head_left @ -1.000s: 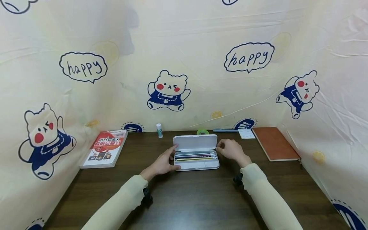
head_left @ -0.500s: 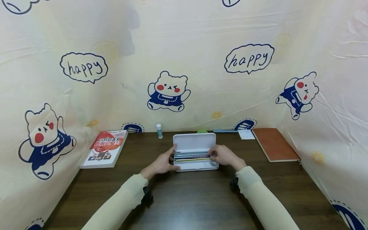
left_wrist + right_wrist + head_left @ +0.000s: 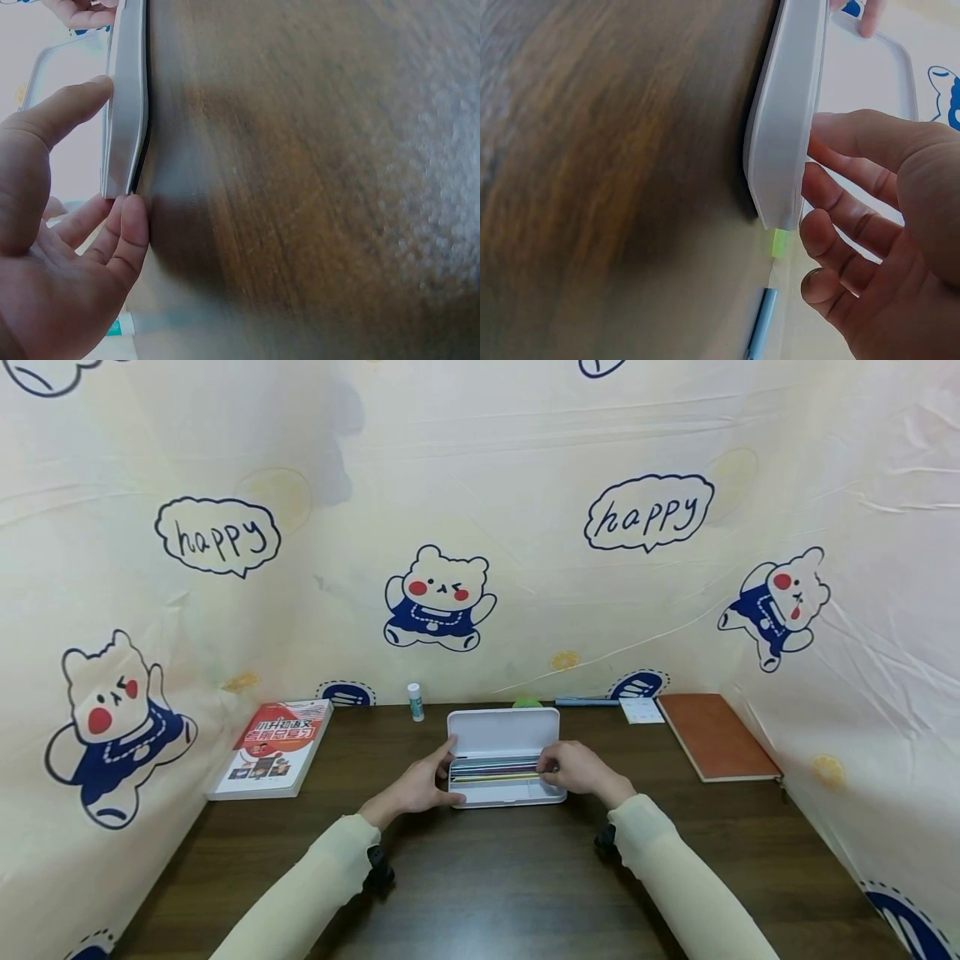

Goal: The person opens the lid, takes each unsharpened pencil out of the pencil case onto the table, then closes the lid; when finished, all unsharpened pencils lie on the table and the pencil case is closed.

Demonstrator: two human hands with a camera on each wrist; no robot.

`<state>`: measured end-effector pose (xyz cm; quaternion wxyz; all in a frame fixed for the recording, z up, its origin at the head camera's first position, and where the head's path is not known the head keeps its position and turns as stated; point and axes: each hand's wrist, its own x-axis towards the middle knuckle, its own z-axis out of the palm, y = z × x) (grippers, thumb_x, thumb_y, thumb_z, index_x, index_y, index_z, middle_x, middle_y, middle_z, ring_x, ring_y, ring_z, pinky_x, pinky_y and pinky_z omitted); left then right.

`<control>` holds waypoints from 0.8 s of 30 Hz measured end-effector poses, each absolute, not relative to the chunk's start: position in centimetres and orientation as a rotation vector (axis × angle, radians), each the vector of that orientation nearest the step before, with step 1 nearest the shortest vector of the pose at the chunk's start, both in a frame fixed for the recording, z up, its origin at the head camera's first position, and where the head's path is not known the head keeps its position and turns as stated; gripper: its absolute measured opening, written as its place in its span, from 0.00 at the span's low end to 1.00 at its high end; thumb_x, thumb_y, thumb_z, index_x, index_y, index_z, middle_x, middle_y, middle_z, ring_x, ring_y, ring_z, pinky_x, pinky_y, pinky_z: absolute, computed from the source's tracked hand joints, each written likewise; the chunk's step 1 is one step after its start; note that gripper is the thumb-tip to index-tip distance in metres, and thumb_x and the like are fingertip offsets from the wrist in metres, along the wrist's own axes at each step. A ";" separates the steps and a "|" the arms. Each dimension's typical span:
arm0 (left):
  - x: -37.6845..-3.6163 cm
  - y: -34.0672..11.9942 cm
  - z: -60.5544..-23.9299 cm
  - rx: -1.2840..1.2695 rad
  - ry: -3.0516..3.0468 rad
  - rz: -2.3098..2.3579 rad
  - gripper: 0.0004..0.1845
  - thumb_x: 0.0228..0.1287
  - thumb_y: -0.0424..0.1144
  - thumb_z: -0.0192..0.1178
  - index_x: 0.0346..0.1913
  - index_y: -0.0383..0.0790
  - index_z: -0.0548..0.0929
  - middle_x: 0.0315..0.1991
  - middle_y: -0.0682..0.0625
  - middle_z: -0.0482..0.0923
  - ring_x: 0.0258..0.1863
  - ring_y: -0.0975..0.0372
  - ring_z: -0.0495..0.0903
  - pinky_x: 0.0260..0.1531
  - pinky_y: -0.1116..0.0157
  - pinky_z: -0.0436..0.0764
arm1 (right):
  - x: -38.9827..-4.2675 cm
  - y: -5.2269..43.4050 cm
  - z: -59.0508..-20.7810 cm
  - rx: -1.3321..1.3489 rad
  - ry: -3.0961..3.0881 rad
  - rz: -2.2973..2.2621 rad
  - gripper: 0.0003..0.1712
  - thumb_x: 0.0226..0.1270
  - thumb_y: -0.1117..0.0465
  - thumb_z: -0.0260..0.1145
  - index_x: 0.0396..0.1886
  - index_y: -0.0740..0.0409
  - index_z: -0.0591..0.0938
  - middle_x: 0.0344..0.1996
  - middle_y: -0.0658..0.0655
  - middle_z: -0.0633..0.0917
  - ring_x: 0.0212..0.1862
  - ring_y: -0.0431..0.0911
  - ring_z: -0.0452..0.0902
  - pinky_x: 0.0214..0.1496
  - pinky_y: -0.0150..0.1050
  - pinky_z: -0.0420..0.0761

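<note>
An open white pencil case [image 3: 498, 792] lies on the table, its lid [image 3: 504, 733] tilted up at the back. Several slim pencils [image 3: 491, 768] lie lengthwise inside it. My left hand [image 3: 417, 785] grips the case's left end, thumb at the front corner and fingers along the side, as the left wrist view also shows. My right hand [image 3: 581, 768] reaches over the case's right end, thumb and forefinger dipping inside at the pencils' right ends. The rim hides those fingertips in the right wrist view, so I cannot tell if they pinch a pencil. Its other fingers [image 3: 821, 232] curl loosely outside.
A red and white book [image 3: 273, 750] lies at the left and a glue stick [image 3: 416, 702] stands at the back. Behind the case are a green tape roll [image 3: 527, 702] and a blue pen-like stick [image 3: 585, 702]. A white card [image 3: 641, 711] and brown notebook [image 3: 716, 737] lie right.
My right hand has moved left from the case's right edge to the pencils' ends inside. The left hand keeps its hold; the case has shifted very slightly left.
</note>
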<state>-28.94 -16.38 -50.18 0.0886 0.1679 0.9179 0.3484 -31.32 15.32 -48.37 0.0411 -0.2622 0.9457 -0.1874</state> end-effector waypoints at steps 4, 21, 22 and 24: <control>-29.0 -16.5 -50.2 0.507 2.731 1.034 0.60 0.52 0.47 0.77 0.81 0.46 0.48 0.62 0.45 0.76 0.50 0.59 0.77 0.54 0.56 0.78 | -31.4 15.2 -48.4 -0.798 2.881 -0.576 0.05 0.62 0.61 0.73 0.31 0.47 0.85 0.31 0.44 0.83 0.35 0.40 0.73 0.45 0.40 0.78; -28.9 -16.5 -50.0 0.495 2.721 1.033 0.59 0.53 0.47 0.77 0.81 0.47 0.48 0.63 0.45 0.75 0.51 0.58 0.77 0.55 0.55 0.78 | -31.2 14.9 -48.1 -0.762 2.905 -0.530 0.12 0.62 0.58 0.73 0.44 0.52 0.87 0.39 0.50 0.84 0.43 0.45 0.77 0.55 0.47 0.79; -28.9 -16.5 -50.0 0.497 2.721 1.035 0.59 0.53 0.47 0.77 0.81 0.47 0.48 0.63 0.45 0.75 0.51 0.58 0.77 0.55 0.55 0.78 | -31.2 15.0 -48.1 -0.766 2.909 -0.525 0.12 0.62 0.58 0.73 0.44 0.53 0.87 0.40 0.51 0.85 0.45 0.46 0.77 0.56 0.48 0.78; -28.9 -16.4 -49.9 0.501 2.721 1.037 0.59 0.53 0.47 0.77 0.81 0.46 0.48 0.63 0.45 0.75 0.51 0.58 0.77 0.55 0.54 0.78 | -31.2 15.0 -48.1 -0.768 2.911 -0.523 0.10 0.61 0.58 0.73 0.43 0.53 0.87 0.41 0.51 0.85 0.46 0.47 0.77 0.58 0.49 0.78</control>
